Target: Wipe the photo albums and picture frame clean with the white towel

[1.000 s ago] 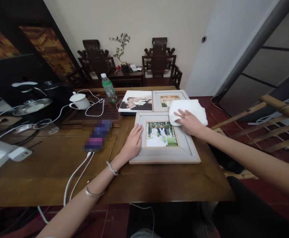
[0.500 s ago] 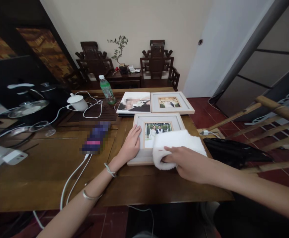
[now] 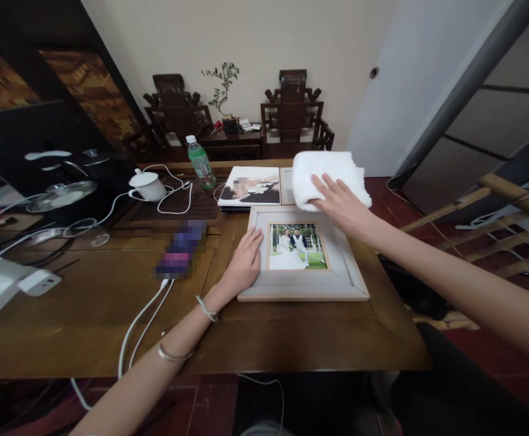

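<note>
A pale picture frame (image 3: pixel 310 289) with a photo of a couple lies flat on the wooden table. My left hand (image 3: pixel 245 261) rests along its left edge, fingers stretched out on the rim. Beyond the far side of that frame, my right hand (image 3: pixel 337 203) holds a folded white towel (image 3: pixel 330 169), its fingers over the near part of the cloth. The towel covers most of a second picture frame (image 3: pixel 287 181); only its left strip shows. Left of this lies a photo album (image 3: pixel 255 188) with a partly blurred picture on its cover.
A blurred-out phone (image 3: pixel 180 251) with white cables lies left on the table (image 3: pixel 301 339). Behind it stand a green-labelled bottle (image 3: pixel 201 163), a lidded white cup (image 3: pixel 149 186) and a glass-lidded pot (image 3: pixel 62 200). A white power strip (image 3: pixel 37 281) sits at far left. Wooden chair rails (image 3: pixel 519 200) are at right.
My right hand has moved the towel away from me, off the near frame and onto the far one, uncovering the near photo. My left hand stays on the near frame's left edge.
</note>
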{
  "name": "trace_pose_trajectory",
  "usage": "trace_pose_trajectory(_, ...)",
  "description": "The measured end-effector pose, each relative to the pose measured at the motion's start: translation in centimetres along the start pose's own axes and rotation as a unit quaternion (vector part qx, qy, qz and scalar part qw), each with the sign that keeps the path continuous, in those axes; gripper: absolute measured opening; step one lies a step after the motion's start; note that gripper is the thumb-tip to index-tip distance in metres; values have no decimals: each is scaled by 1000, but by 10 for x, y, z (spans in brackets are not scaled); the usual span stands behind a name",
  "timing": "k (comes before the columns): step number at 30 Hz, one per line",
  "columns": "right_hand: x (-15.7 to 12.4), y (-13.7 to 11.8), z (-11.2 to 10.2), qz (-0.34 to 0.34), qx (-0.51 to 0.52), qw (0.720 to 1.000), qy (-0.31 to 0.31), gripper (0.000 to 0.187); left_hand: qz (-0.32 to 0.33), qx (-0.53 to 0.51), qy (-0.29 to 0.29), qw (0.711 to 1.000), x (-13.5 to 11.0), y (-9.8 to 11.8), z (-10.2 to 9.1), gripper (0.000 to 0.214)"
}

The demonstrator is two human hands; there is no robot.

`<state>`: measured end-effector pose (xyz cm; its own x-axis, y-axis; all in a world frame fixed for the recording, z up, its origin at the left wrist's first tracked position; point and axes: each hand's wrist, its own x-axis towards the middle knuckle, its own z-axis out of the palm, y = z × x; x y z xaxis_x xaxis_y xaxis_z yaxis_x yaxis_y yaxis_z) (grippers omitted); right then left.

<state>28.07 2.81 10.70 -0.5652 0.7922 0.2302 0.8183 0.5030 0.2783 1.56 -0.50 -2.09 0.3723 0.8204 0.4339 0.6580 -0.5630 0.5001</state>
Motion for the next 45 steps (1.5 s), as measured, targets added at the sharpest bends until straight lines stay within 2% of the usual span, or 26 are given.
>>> trace_pose_trajectory(5,-10,-20,41,-58,-11,992,-107,63,-3,2,-9,1000,1,1,-1,45)
trace_pose_trajectory(8,-22,-43,45,-46,-10,990,-135,59,-2,2,-7,1000,0,0,-1,45)
trace_pose_trajectory(11,-38,-65,28,-33,14,987,-158,56,-1,3,-4,1000,0,-1,-1,45)
trace_pose_trajectory(18,-84,-106,-38,-69,135,962,-227,58,-3,3,0,1000,-1,0,0,46)
trace_pose_trajectory(20,-90,-115,-48,-79,168,952,-245,57,-2,2,0,1000,0,0,0,46)
trace_pose_trajectory(22,-90,-121,-48,-84,175,948,-253,62,-2,2,-2,1000,0,1,-1,46)
trace_pose_trajectory(26,-75,-112,-20,-73,169,957,-224,71,-1,2,-8,1000,0,-1,-1,46)
trace_pose_trajectory(30,-39,-75,15,-32,143,977,-156,74,1,-8,-8,1000,0,-2,-2,46)
trace_pose_trajectory(33,-9,-50,34,-33,85,992,-82,72,-1,-9,-14,1000,0,-1,-3,46)
trace_pose_trajectory(36,10,-42,47,-53,65,993,-79,69,-4,-10,-19,1000,0,-1,-4,46)
trace_pose_trajectory(40,4,-59,46,-50,86,990,-104,67,0,-6,-16,1000,0,-1,-4,46)
trace_pose_trajectory(42,-9,-72,35,-45,115,984,-131,66,2,-5,-14,1000,0,-2,-3,45)
trace_pose_trajectory(45,-34,-90,8,-58,161,967,-191,65,2,-5,-10,1000,-1,-2,-2,46)
